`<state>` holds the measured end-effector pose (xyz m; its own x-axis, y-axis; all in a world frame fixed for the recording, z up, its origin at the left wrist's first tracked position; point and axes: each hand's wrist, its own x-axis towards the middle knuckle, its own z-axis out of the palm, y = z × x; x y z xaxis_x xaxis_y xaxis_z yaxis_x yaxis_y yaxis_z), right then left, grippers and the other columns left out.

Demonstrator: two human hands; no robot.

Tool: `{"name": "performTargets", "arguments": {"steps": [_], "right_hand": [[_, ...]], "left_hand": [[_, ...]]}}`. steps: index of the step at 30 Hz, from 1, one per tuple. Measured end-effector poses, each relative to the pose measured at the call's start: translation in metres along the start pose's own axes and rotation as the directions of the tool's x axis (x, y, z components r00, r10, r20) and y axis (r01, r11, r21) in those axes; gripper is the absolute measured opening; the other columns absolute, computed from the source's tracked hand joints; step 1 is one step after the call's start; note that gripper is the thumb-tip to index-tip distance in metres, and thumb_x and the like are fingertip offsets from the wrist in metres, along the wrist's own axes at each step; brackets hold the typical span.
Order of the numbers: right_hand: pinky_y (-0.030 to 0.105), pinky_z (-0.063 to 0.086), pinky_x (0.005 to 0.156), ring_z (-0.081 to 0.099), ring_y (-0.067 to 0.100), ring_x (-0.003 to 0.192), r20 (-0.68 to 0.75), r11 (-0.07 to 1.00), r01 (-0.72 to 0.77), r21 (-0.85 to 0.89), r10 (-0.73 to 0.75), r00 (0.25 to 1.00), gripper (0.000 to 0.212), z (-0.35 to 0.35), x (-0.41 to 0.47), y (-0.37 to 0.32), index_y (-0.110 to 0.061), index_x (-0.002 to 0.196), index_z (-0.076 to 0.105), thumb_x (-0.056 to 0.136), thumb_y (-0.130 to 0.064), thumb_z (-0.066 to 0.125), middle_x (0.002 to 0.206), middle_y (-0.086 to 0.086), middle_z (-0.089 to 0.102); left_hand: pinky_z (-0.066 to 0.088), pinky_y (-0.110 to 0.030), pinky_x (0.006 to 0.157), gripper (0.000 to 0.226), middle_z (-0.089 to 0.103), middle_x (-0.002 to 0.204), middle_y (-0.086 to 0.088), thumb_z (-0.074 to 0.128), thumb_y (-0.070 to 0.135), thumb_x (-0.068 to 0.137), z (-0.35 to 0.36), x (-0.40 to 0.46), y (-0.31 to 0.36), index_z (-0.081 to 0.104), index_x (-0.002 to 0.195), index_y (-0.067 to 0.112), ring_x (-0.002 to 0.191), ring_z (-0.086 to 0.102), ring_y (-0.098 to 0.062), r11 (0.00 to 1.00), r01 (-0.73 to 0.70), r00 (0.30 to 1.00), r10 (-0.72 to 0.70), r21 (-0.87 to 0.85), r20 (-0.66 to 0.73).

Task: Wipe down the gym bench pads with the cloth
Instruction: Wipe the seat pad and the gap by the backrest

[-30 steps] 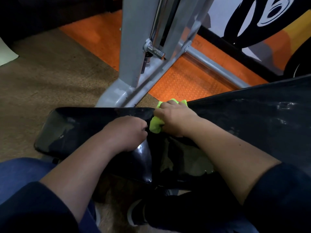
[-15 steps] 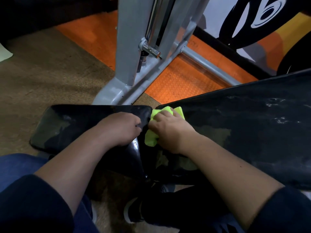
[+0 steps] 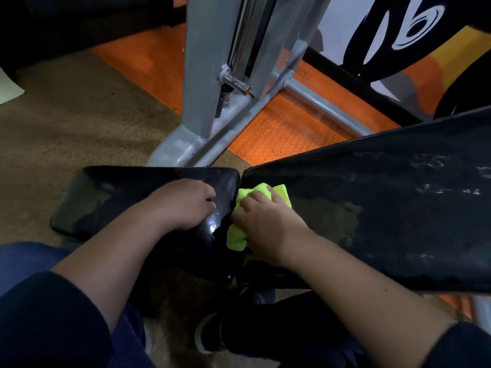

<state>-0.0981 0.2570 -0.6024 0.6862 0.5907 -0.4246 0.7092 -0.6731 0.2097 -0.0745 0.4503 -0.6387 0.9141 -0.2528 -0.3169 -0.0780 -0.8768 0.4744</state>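
Two black bench pads meet at a narrow gap in the middle of the view. The small seat pad lies on the left, the long back pad on the right, with whitish marks and dull damp patches. My right hand presses a bright yellow-green cloth against the back pad's near end, right at the gap. My left hand rests knuckles-up on the seat pad's right end, fingers curled under, with nothing seen in it.
A grey steel machine upright with a chrome pin stands just behind the pads on an orange studded mat. Brown carpet lies to the left. A black weight plate leans at the far right. My shoe shows below.
My right hand has drawn the cloth back toward me along the gap between the pads. The view has shifted slightly. My left hand stays on the seat pad.
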Motion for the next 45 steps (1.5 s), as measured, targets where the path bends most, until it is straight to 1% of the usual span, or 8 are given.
{"name": "performTargets", "arguments": {"steps": [11,17,26,29,33,38,41,45], "right_hand": [[0.057,0.035,0.108,0.053,0.032,0.103,-0.221,0.987,0.147,0.061,-0.13,0.967,0.041,0.034,-0.029,-0.009,-0.024,0.101,0.063,0.061,-0.022,0.073,0.096,0.004,0.056],[0.061,0.039,0.105,0.057,0.036,0.103,-0.236,0.996,0.081,0.044,-0.068,0.969,0.05,0.034,-0.03,-0.023,-0.022,0.097,0.067,0.05,-0.024,0.084,0.096,0.009,0.06],[0.062,0.021,0.114,0.041,0.04,0.127,-0.112,0.993,0.11,-0.033,-0.113,0.987,0.048,0.036,-0.044,-0.039,-0.023,0.118,0.058,0.072,-0.03,0.072,0.123,0.015,0.055],[0.06,0.03,0.112,0.049,0.037,0.122,-0.126,0.981,0.187,-0.042,-0.191,0.973,0.045,0.04,-0.058,-0.028,-0.027,0.11,0.062,0.068,-0.032,0.076,0.117,0.011,0.06],[0.062,0.027,0.112,0.047,0.04,0.124,-0.139,0.998,0.068,-0.018,-0.07,0.988,0.049,0.034,-0.047,-0.038,-0.023,0.111,0.061,0.066,-0.031,0.078,0.117,0.013,0.058],[0.059,0.036,0.108,0.052,0.038,0.122,-0.199,0.973,0.222,-0.057,-0.229,0.953,0.031,0.052,-0.064,-0.038,-0.026,0.105,0.064,0.075,-0.03,0.062,0.116,0.011,0.061],[0.058,0.043,0.102,0.054,0.039,0.116,-0.269,0.995,0.086,0.044,-0.071,0.96,0.041,0.044,-0.055,-0.036,-0.023,0.105,0.062,0.065,-0.027,0.072,0.112,0.012,0.061],[0.058,0.051,0.092,0.05,0.045,0.124,-0.344,0.96,-0.022,0.279,0.121,0.931,0.042,0.036,-0.033,-0.073,-0.018,0.119,0.053,0.078,-0.026,0.049,0.128,0.02,0.054]], "left_hand": [[0.051,-0.04,0.089,0.026,0.069,0.103,0.002,0.053,0.035,0.096,-0.006,-0.008,0.008,0.069,0.107,0.019,0.097,0.063,-0.018,1.0,0.006,1.0,-0.006,-0.014,0.001],[0.051,-0.037,0.076,0.022,0.065,0.082,0.003,0.053,0.035,0.094,-0.004,-0.009,0.006,0.066,0.087,0.018,0.08,0.061,-0.013,1.0,0.002,1.0,-0.002,-0.014,-0.003],[0.052,-0.04,0.088,0.025,0.07,0.102,0.002,0.053,0.035,0.095,-0.005,-0.014,0.006,0.07,0.104,0.02,0.096,0.063,-0.018,1.0,0.027,1.0,-0.027,-0.008,0.011],[0.052,-0.038,0.087,0.022,0.07,0.099,0.004,0.053,0.035,0.095,-0.005,-0.015,0.005,0.071,0.101,0.023,0.096,0.064,-0.017,1.0,0.03,0.999,-0.03,-0.003,0.023],[0.052,-0.038,0.089,0.023,0.07,0.104,0.004,0.054,0.036,0.094,-0.005,-0.015,0.006,0.071,0.106,0.026,0.098,0.064,-0.017,0.999,0.047,0.999,-0.047,-0.009,0.015],[0.049,-0.032,0.069,0.022,0.064,0.078,0.006,0.054,0.035,0.093,-0.004,-0.015,0.002,0.063,0.077,0.023,0.08,0.062,-0.015,0.998,0.055,0.998,-0.055,0.006,0.019],[0.045,-0.031,0.067,0.024,0.062,0.076,0.006,0.055,0.038,0.091,-0.005,-0.013,-0.002,0.059,0.073,0.023,0.08,0.061,-0.018,0.997,0.072,0.997,-0.073,0.041,0.002],[0.044,-0.031,0.068,0.024,0.06,0.077,0.005,0.054,0.038,0.09,-0.008,-0.015,-0.002,0.056,0.072,0.022,0.083,0.061,-0.022,0.994,0.08,0.997,-0.081,0.072,0.015]]}}
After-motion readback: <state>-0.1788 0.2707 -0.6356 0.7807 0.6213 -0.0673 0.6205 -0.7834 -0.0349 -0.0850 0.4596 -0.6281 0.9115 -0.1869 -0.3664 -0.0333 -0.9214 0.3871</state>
